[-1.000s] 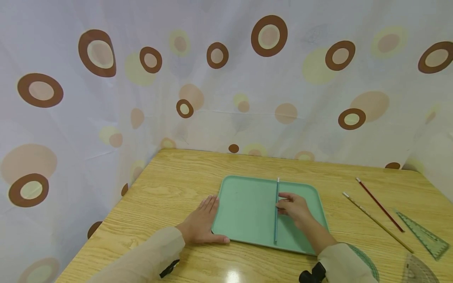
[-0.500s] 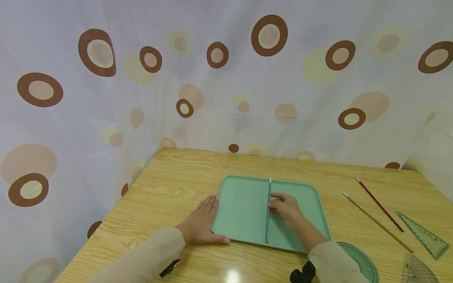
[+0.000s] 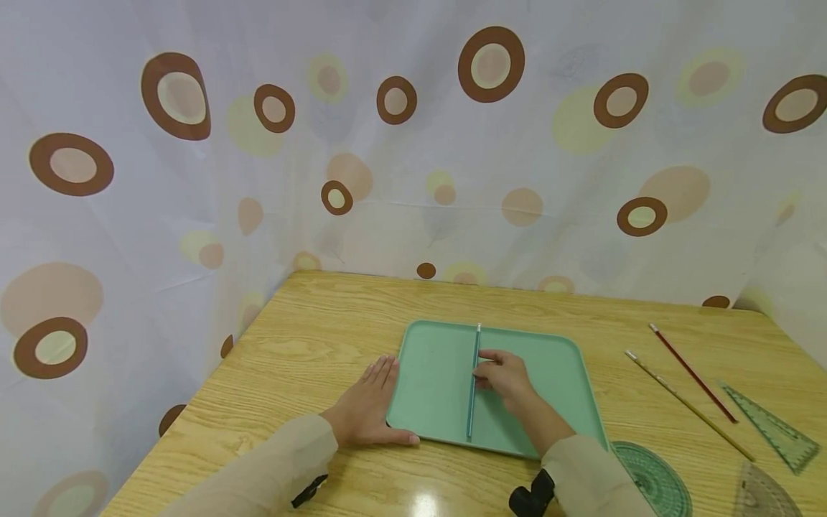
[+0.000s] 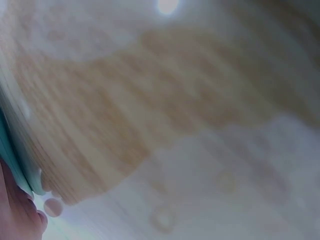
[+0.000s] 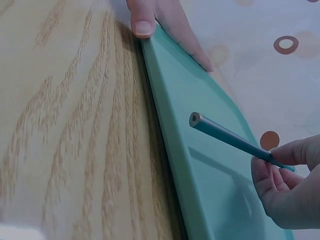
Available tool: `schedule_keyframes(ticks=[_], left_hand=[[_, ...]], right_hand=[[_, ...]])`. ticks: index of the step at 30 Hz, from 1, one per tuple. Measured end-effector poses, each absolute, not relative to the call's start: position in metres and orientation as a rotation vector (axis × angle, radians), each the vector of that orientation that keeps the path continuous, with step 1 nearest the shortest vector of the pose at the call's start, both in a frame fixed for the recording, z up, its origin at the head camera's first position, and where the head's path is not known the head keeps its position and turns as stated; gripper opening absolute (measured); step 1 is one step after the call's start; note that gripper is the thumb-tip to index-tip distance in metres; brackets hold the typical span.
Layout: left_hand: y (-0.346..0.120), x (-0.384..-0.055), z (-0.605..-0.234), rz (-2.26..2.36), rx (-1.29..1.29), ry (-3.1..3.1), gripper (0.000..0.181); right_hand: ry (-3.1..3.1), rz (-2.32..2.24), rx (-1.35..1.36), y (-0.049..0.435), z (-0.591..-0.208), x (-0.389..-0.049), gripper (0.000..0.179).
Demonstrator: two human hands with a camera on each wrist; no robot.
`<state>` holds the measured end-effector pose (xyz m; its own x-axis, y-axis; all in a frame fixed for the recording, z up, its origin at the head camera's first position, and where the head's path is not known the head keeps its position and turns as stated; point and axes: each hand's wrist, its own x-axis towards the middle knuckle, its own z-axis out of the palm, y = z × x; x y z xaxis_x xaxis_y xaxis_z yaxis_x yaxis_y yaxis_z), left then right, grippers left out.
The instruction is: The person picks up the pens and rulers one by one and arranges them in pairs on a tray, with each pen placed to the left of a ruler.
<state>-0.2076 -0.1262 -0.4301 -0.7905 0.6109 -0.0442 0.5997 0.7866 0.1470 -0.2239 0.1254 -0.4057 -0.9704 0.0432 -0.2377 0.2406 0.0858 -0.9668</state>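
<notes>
- Tray (image 3: 426, 373): on the surface (image 3: 323, 323).
- Pencil (image 3: 472, 409): above the tray, spanning near rim to far rim.
- Right hand (image 3: 507, 377): above the tray, right of that pencil.
- Left hand (image 3: 370, 403): at the tray's near left corner, touching.
- Inner protractor (image 3: 655, 477): just beside the tray's near right corner.
- Outer protractor (image 3: 762, 495): farther right of the tray.
- Two loose pencils (image 3: 691, 369): right of the tray.
- Set square (image 3: 772, 431): right of the tray, past both.
- Cloth (image 3: 388, 158): behind the tray.

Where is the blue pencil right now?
In the head view, the blue pencil is pinched in the right hand over the middle of the green tray, right of the left hand.
</notes>
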Motion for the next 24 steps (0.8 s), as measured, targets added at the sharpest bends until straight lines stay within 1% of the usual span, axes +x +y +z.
schedule_keyframes(ticks=[24], left_hand=[[-0.126,-0.208,-0.433,0.158,0.955,2.907,0.118]], right_hand=[[2.212,-2.016,0.334,0.089,-0.408,-0.230,0.038]])
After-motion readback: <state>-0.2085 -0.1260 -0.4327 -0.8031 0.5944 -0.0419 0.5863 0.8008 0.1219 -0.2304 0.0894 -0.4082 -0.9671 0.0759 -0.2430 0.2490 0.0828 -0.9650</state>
